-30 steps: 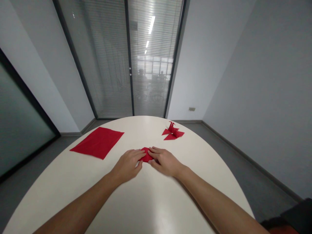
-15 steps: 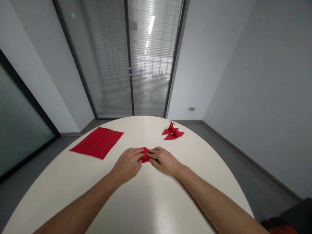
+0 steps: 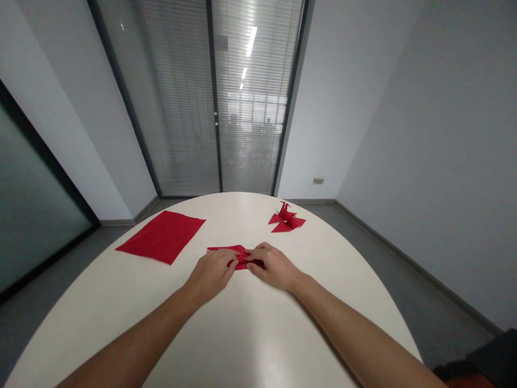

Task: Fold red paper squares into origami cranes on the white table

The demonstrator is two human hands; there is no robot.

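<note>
Red paper looks only part-folded (a finished red figure sits beyond), pinned flat on the table under the closed fingertips of left hand and right hand.

Left hand, right hand on red paper

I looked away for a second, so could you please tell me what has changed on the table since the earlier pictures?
The small folded red paper piece now shows a flap spread leftward beyond the left hand, which drew back slightly. The right hand barely moved; both stay on it. The flat red paper sheet and red paper crane stayed put.
</note>
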